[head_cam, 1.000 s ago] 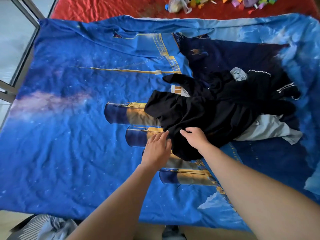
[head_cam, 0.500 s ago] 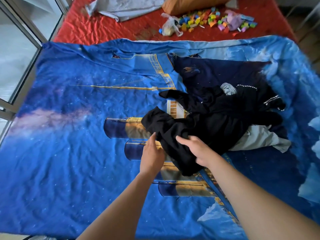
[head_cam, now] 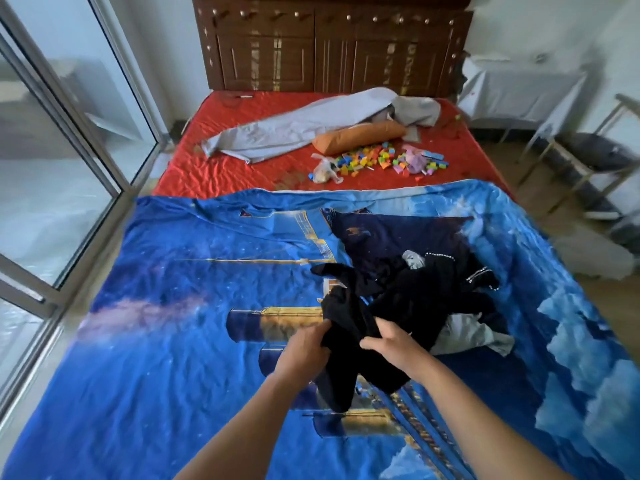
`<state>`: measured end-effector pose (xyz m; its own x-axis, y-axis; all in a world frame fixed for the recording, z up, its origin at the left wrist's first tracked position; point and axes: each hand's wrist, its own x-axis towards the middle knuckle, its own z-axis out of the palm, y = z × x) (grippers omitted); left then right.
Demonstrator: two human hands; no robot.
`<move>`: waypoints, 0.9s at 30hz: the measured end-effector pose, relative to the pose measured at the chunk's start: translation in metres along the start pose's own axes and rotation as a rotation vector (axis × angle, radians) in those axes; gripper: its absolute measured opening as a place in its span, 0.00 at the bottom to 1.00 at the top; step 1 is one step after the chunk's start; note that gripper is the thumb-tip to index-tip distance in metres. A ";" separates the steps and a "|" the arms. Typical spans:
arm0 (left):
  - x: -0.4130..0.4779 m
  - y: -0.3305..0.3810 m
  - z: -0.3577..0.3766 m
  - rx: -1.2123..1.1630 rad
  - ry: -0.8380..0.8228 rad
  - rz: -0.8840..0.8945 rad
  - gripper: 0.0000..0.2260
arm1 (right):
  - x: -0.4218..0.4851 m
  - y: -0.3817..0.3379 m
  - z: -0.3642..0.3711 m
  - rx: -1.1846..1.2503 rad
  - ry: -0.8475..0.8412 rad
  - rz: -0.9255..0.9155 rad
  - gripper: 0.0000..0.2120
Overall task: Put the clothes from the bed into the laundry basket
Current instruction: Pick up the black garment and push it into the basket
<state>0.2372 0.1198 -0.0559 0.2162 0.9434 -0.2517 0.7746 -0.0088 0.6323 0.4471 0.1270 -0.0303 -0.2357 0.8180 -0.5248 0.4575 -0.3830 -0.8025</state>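
Now lifted off the bed (head_cam: 173, 341), black garment (head_cam: 349, 327), left hand (head_cam: 304, 351), right hand (head_cam: 391, 344) gripping.

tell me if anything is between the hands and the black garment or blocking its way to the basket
Nothing lies between them: the left hand and right hand already grip the black garment, whose far end is still tangled in the clothes pile. The basket is out of view, so that path cannot be judged.

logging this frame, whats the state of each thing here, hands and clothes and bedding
left hand: closed on the black garment
right hand: closed on the black garment
black garment: bunched, partly lifted
clothes pile: heaped on the bed
grey garment: crumpled under the pile
blue bedspread: spread flat, wrinkled
toy blocks: scattered on the red sheet
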 end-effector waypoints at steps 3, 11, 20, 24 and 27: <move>-0.009 0.053 -0.064 -0.017 0.107 0.073 0.12 | -0.026 -0.057 -0.013 -0.124 0.066 -0.126 0.36; -0.026 0.215 -0.245 -0.018 0.393 0.381 0.16 | -0.079 -0.250 -0.072 -0.495 0.473 -0.496 0.26; -0.067 0.248 -0.343 -0.257 0.667 0.389 0.39 | -0.150 -0.419 -0.119 -0.382 0.726 -0.637 0.21; -0.075 0.218 -0.323 -0.469 0.432 0.259 0.58 | -0.188 -0.475 -0.112 -0.203 0.688 -0.745 0.18; -0.075 0.209 -0.285 -0.390 0.295 0.234 0.65 | -0.222 -0.516 -0.101 -0.040 0.607 -0.844 0.09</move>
<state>0.2137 0.1416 0.3039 0.1371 0.9845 0.1091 0.4359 -0.1589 0.8858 0.3499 0.1866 0.5287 -0.0267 0.8960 0.4433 0.3747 0.4201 -0.8265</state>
